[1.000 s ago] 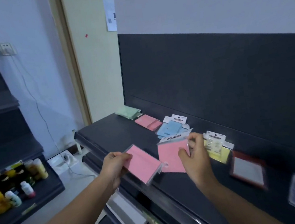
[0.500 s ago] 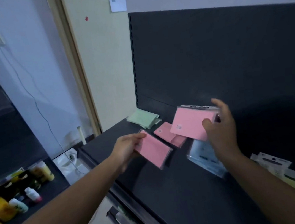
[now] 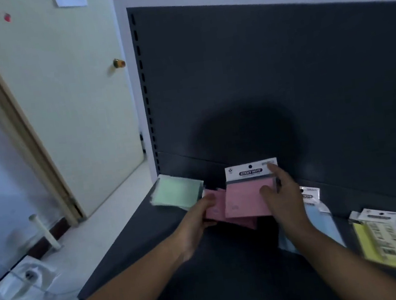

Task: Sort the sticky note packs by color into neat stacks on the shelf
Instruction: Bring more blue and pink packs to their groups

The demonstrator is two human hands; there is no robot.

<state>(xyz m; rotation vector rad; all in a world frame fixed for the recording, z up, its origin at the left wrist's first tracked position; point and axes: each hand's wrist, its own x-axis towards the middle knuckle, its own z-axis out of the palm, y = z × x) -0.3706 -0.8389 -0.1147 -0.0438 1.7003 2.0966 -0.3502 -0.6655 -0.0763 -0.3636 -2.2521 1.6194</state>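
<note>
A top pink pack (image 3: 245, 196) is held by the right hand (image 3: 282, 196): the thumb is laid on its pink face near the right edge, the forefinger is stretched up to the right corner of the white header marked "STICKY NOTE", and the other fingers are curled behind the right edge. The pack is seen front-on, header uppermost, over a lower pink pack (image 3: 215, 207), which it overlaps and partly hides. The lower pack is gripped at its left edge by the left hand (image 3: 198, 221), thumb on top and fingers curled under; whether it lies on the shelf (image 3: 182, 276) or is lifted off it cannot be told. Both pink packs are placed near the back of the shelf, close to the dark back panel (image 3: 282, 77). Just to their left, at the shelf's back corner, a stack of green packs (image 3: 177, 193) is found. To the right, a blue pack (image 3: 325, 221) is partly covered by the right forearm, and further right a yellow pack (image 3: 391, 250) is laid flat. A pale door (image 3: 61, 104) is seen to the left of the shelving.
</note>
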